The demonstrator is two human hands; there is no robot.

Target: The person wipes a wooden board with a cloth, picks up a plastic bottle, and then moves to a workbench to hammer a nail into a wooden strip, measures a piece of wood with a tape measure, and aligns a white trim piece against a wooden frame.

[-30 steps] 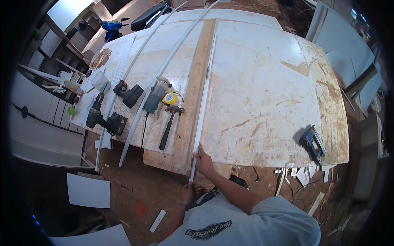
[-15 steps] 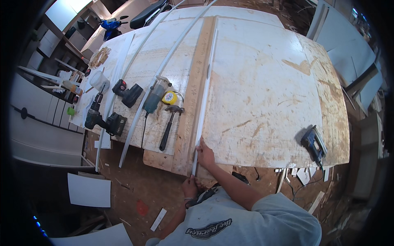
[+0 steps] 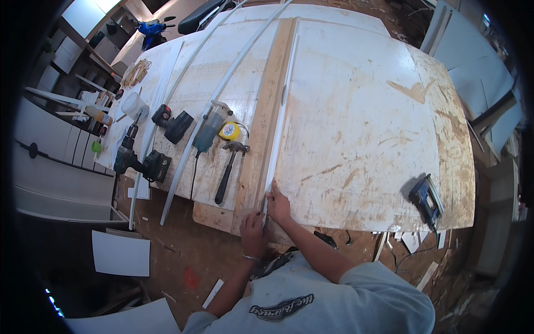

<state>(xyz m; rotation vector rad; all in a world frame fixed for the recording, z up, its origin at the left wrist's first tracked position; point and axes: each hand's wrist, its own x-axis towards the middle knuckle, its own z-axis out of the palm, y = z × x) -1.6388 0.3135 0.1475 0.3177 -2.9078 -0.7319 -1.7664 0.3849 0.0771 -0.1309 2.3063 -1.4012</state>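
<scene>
A thin white strip [image 3: 276,131] runs lengthwise along the right side of a long wooden plank [image 3: 267,106] on the worktable. My right hand [image 3: 278,206] grips the strip near the table's front edge, its index finger stretched along it. Just left of it and nearer to me, my left hand [image 3: 254,230] lies over the plank's near end, with curled fingers closed at the strip. The strip's near tip is partly hidden by my hands. Left of the plank lie a claw hammer [image 3: 227,171], a yellow tape measure [image 3: 229,131] and a corded trim router [image 3: 209,131].
Farther left are a cordless drill [image 3: 129,156], a second cordless tool [image 3: 173,123], a plastic tub [image 3: 134,106] and two long pale strips [image 3: 231,69]. A blue nail gun [image 3: 426,201] sits at the worktable's [image 3: 356,139] right front. Offcuts litter the floor.
My left hand has moved up and forward from the strip's near end onto the plank, beside my right hand. My right hand stays at nearly the same place on the strip.
</scene>
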